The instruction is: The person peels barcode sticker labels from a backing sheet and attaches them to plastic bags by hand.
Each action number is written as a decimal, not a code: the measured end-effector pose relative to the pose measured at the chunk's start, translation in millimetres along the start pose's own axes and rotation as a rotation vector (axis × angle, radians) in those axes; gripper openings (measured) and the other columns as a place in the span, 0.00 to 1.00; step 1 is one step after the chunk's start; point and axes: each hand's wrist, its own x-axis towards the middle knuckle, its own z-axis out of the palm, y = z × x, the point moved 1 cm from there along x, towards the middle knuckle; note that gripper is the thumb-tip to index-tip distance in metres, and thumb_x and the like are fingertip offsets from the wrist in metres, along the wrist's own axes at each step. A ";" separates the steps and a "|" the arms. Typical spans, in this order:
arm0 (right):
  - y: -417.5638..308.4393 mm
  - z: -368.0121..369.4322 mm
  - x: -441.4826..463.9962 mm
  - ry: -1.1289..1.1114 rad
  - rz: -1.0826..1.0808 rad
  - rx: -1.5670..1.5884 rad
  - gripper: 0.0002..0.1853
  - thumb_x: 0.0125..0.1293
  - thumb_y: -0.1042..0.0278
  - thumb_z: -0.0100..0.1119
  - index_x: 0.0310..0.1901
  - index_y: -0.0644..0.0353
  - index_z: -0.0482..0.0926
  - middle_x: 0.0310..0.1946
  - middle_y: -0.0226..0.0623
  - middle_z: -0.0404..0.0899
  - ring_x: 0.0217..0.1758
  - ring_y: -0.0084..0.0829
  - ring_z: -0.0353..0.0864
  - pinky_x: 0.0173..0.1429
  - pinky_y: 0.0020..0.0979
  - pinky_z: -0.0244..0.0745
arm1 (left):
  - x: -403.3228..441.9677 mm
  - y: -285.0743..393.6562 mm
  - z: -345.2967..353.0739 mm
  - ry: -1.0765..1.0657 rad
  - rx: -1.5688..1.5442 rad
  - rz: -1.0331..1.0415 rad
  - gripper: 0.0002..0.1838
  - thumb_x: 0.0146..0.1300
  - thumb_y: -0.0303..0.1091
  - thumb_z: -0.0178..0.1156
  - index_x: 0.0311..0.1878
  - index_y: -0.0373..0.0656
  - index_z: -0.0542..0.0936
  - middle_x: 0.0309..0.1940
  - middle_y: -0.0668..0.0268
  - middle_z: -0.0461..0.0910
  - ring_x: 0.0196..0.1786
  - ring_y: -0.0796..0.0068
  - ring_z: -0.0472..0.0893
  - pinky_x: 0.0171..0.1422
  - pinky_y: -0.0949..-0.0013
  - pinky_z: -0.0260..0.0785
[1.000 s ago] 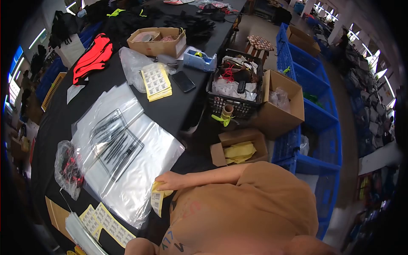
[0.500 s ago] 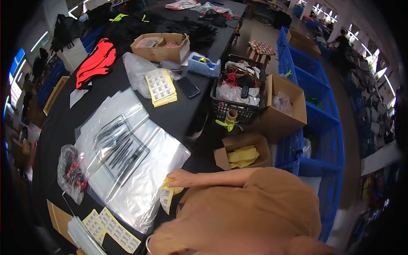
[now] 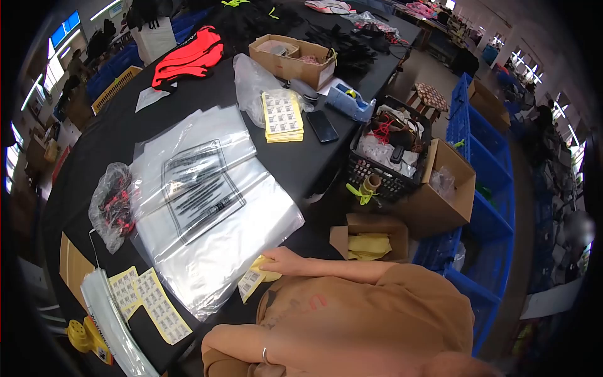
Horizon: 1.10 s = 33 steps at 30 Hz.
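My right hand point(image 3: 284, 261) is closed on a bent yellow-backed label sheet point(image 3: 252, 281), with its printed labels facing up, beside the near edge of a stack of clear plastic bags point(image 3: 251, 229). The top bag carries a black printed panel. On my left side a bracelet point(image 3: 265, 355) shows on the wrist close to my brown shirt. The left hand beyond it is blurred, and its fingers cannot be made out. More printed label sheets point(image 3: 164, 308) lie on the black table left of the bags. A thicker pile of label sheets point(image 3: 282, 116) rests past them, next to a phone point(image 3: 322, 127).
A clear bag of black and red pieces point(image 3: 115, 207) lies left of the stack. Behind are a divided cardboard box point(image 3: 292, 60), a blue tape dispenser point(image 3: 350, 103) and red-orange pieces point(image 3: 188, 56). A black crate point(image 3: 383, 173), cartons and blue bins point(image 3: 483, 207) stand on the right.
The view has shifted, so the table contents sit differently in the picture. My left forearm and bracelet show more fully. The right hand still grips the label sheet, which is now tilted differently.
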 end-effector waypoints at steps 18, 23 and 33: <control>-2.5 0.4 0.1 -0.001 0.017 0.031 0.17 0.61 0.58 0.59 0.41 0.66 0.79 0.32 0.52 0.80 0.35 0.41 0.83 0.40 0.35 0.74 | -13.3 -6.4 3.3 0.192 0.010 0.191 0.18 0.65 0.43 0.58 0.46 0.36 0.74 0.47 0.53 0.78 0.46 0.57 0.77 0.50 0.61 0.68; -3.8 2.6 1.8 -0.024 0.059 0.037 0.18 0.62 0.57 0.59 0.43 0.65 0.79 0.33 0.51 0.81 0.36 0.38 0.83 0.42 0.33 0.75 | -19.5 -3.5 5.5 0.275 0.056 0.234 0.18 0.64 0.43 0.58 0.46 0.37 0.74 0.47 0.53 0.77 0.46 0.57 0.77 0.50 0.61 0.68; -7.3 -2.9 4.6 0.002 0.021 0.037 0.15 0.62 0.60 0.60 0.35 0.67 0.78 0.26 0.46 0.78 0.30 0.30 0.78 0.37 0.32 0.72 | -30.0 -2.4 -5.5 0.445 0.151 0.362 0.17 0.64 0.43 0.58 0.46 0.38 0.73 0.47 0.53 0.77 0.46 0.59 0.76 0.51 0.61 0.67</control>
